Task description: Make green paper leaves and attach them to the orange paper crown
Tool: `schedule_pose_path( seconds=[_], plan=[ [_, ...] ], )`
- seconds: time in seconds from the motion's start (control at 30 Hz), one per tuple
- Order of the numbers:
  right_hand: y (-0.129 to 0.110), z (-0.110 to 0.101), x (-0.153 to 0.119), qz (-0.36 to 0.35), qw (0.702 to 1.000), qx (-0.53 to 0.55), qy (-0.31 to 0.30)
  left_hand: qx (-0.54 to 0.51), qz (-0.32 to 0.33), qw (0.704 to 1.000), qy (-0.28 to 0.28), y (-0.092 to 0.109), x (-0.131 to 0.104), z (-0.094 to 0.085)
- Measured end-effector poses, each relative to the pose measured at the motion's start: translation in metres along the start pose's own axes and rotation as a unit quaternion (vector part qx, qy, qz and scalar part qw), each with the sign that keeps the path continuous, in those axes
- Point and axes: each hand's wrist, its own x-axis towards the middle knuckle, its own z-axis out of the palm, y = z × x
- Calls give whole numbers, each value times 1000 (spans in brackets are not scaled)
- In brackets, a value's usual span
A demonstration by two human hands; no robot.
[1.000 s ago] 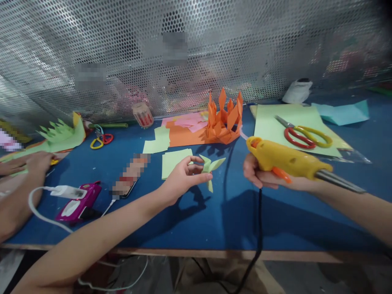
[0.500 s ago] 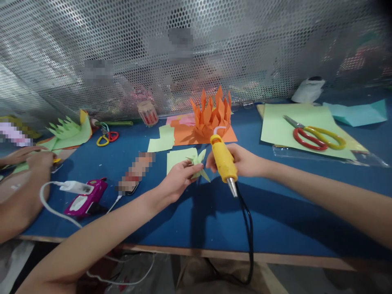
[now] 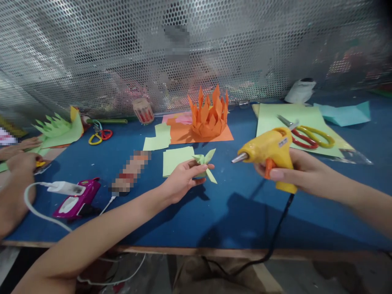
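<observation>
My left hand [image 3: 185, 178] pinches a small folded light green paper piece [image 3: 204, 161] with pointed petals, held just above the blue table. My right hand [image 3: 295, 171] is wrapped round the handle of a yellow glue gun [image 3: 269, 149], thumb by its orange trigger. The gun's metal nozzle points left, toward the green piece but apart from it. Beside my left hand lies a stack of light green paper [image 3: 176, 158]. Behind it, an orange folded-paper flower [image 3: 210, 116] stands on an orange sheet [image 3: 226, 136].
Red-and-yellow scissors [image 3: 309, 136] rest on green sheets [image 3: 266, 116] at right. A phone [image 3: 130, 173], purple power strip [image 3: 76, 198] and clear jar [image 3: 143, 111] are left of centre. Another person's hands [image 3: 21, 161] work at far left. The gun's black cord [image 3: 277, 232] hangs over the table edge.
My right hand has moved right with the glue gun and turned it, so its nozzle now points left instead of down toward me. My left hand still holds the green piece. The view has shifted slightly.
</observation>
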Motion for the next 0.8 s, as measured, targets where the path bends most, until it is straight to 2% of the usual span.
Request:
schedule_pose_path(
  seconds=[0.1,0.23,0.5,0.63,0.8],
  plan=[
    [12,-4,8,6,999,15,49,1,2,1000,-16,-2,3,6],
    [21,0,20,19,996,48,74,-4,12,1000,-25,-6,8,9],
    [41,10,27,62,987,112,99,-23,11,999,-30,-15,18,-3],
    [45,7,22,80,988,83,106,-44,10,998,-43,-18,20,-9],
    [52,9,13,98,988,-8,122,-63,-1,996,-58,-18,20,-13]
  ],
)
